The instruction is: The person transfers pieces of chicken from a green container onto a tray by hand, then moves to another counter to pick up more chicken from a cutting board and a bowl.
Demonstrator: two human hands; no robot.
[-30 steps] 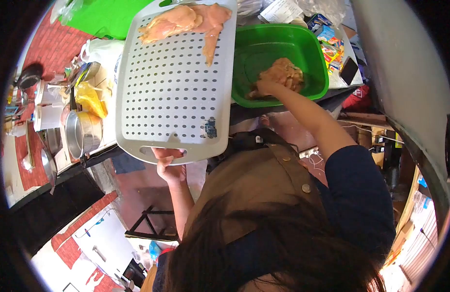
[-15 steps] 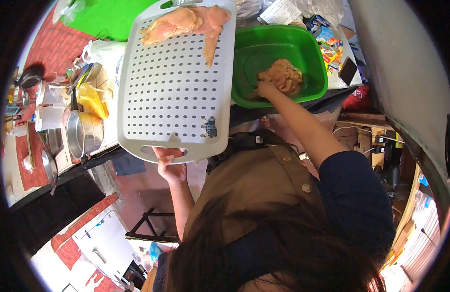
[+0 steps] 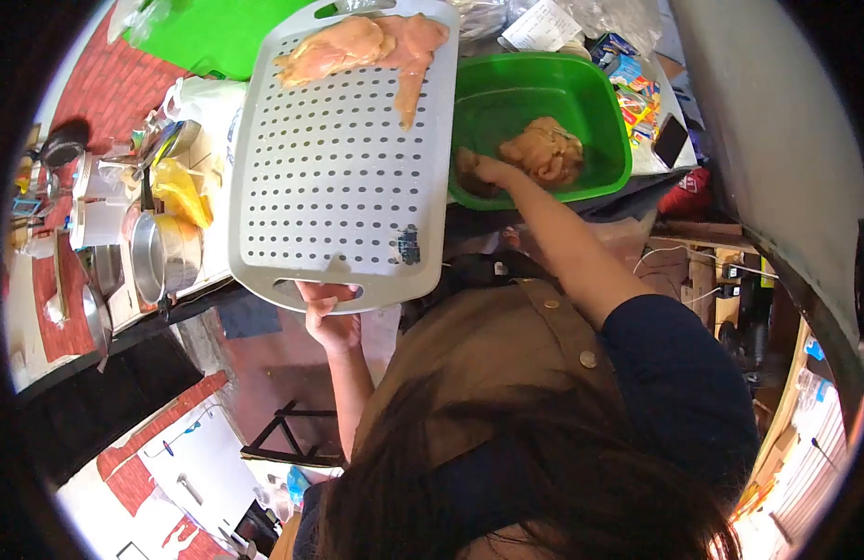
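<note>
A grey perforated tray [image 3: 329, 187] is tilted up in front of me, and my left hand [image 3: 335, 322] grips the handle slot at its near end. Flat pieces of raw chicken [image 3: 357, 49] lie across the tray's far end. To the right stands a green basin [image 3: 611, 140] with a heap of raw chicken [image 3: 544, 151] inside. My right hand [image 3: 492, 172] reaches into the basin near its left wall, closed on a darker-looking piece of raw chicken [image 3: 468, 174]. The fingertips are partly hidden in shadow.
A phone [image 3: 670, 140] and colourful packets [image 3: 634, 98] lie right of the basin. Behind it are a printed paper [image 3: 541, 26] and plastic bags. On the left stand a metal pot [image 3: 163, 257], a yellow bag [image 3: 182, 193] and a green board [image 3: 203, 33].
My right hand has moved left inside the basin, away from the chicken heap and towards the wall beside the tray. The tray has shifted slightly right in view, still held by my left hand.
</note>
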